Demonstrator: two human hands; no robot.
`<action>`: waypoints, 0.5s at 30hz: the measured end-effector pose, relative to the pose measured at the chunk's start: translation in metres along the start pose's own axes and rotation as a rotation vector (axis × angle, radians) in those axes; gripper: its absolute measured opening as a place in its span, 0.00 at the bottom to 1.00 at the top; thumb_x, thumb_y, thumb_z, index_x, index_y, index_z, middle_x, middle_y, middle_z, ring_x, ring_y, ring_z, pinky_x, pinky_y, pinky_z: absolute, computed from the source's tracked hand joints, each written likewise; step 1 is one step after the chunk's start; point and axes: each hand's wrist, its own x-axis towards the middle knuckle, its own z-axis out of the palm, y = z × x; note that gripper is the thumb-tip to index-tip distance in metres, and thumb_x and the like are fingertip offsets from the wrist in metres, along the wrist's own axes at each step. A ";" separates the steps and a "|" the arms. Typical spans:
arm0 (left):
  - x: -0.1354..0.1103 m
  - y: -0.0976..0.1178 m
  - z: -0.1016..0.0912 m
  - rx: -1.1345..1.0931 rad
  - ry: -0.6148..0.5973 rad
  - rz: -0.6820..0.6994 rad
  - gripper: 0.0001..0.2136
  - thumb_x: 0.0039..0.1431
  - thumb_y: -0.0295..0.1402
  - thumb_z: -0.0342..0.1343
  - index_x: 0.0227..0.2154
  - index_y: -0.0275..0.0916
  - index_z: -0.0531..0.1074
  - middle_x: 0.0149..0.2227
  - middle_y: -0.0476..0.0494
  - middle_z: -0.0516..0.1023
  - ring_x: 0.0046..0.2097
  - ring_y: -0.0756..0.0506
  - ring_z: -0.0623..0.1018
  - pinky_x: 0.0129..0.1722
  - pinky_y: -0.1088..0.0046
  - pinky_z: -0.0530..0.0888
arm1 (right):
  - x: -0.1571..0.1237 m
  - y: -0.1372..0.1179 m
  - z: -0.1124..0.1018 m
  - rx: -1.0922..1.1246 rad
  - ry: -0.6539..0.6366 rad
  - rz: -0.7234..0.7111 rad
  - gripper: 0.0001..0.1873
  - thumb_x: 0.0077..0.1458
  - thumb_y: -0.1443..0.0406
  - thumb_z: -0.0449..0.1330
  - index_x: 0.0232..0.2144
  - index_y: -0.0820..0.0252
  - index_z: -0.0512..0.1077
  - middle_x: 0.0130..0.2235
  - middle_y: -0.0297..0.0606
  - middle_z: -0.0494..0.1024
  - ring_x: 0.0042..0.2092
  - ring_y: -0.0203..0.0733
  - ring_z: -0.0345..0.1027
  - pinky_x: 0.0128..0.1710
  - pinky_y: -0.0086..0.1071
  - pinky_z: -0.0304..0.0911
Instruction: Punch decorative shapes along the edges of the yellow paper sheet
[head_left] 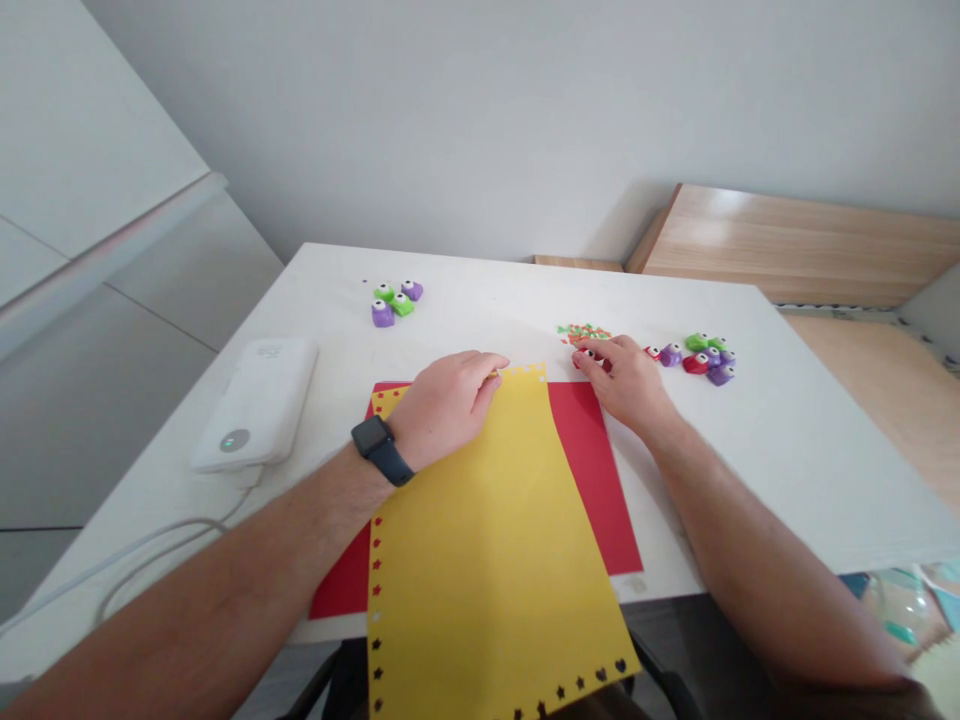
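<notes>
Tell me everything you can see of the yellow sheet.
The yellow sheet looks like paper, with small shapes, including stars and hearts, punched along its left, top and bottom edges; the right edge looks plain. It lies over a red sheet, its lower end reaching past the near edge of the white table. The left hand pinches its top edge.

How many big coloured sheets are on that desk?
2: a yellow sheet, pinched at its far edge by the left hand, and a red sheet partly covered by the yellow one. Any others underneath would be hidden.
</notes>
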 end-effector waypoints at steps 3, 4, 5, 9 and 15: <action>0.000 0.000 0.000 -0.003 0.004 -0.001 0.13 0.73 0.30 0.49 0.53 0.37 0.77 0.52 0.39 0.84 0.54 0.37 0.82 0.56 0.54 0.78 | 0.001 0.001 -0.001 -0.015 0.017 -0.014 0.20 0.69 0.55 0.59 0.54 0.55 0.83 0.44 0.46 0.78 0.37 0.46 0.72 0.45 0.40 0.68; 0.000 0.000 0.000 -0.005 0.006 -0.001 0.13 0.73 0.30 0.49 0.53 0.37 0.77 0.52 0.39 0.84 0.54 0.37 0.82 0.56 0.54 0.78 | 0.001 0.002 -0.002 -0.025 0.019 -0.018 0.20 0.69 0.55 0.58 0.54 0.55 0.83 0.43 0.46 0.78 0.37 0.46 0.72 0.44 0.40 0.68; 0.000 0.000 0.000 -0.008 0.007 0.000 0.13 0.73 0.30 0.49 0.53 0.37 0.77 0.52 0.39 0.84 0.54 0.37 0.82 0.56 0.54 0.78 | 0.001 0.002 -0.003 -0.033 0.016 -0.022 0.20 0.69 0.54 0.58 0.53 0.55 0.83 0.42 0.46 0.79 0.37 0.47 0.72 0.44 0.40 0.67; 0.000 0.001 0.000 -0.011 -0.001 0.003 0.13 0.73 0.30 0.49 0.53 0.37 0.77 0.52 0.39 0.84 0.54 0.37 0.82 0.56 0.54 0.78 | 0.002 0.003 -0.007 -0.043 0.027 -0.009 0.20 0.69 0.55 0.57 0.52 0.57 0.83 0.41 0.45 0.79 0.36 0.45 0.72 0.43 0.38 0.66; 0.000 0.000 0.000 -0.004 0.002 0.004 0.13 0.73 0.30 0.49 0.53 0.38 0.76 0.52 0.39 0.84 0.54 0.37 0.82 0.56 0.54 0.78 | 0.001 0.003 -0.012 -0.102 -0.001 0.001 0.17 0.68 0.59 0.58 0.50 0.58 0.83 0.40 0.44 0.81 0.37 0.46 0.74 0.41 0.37 0.64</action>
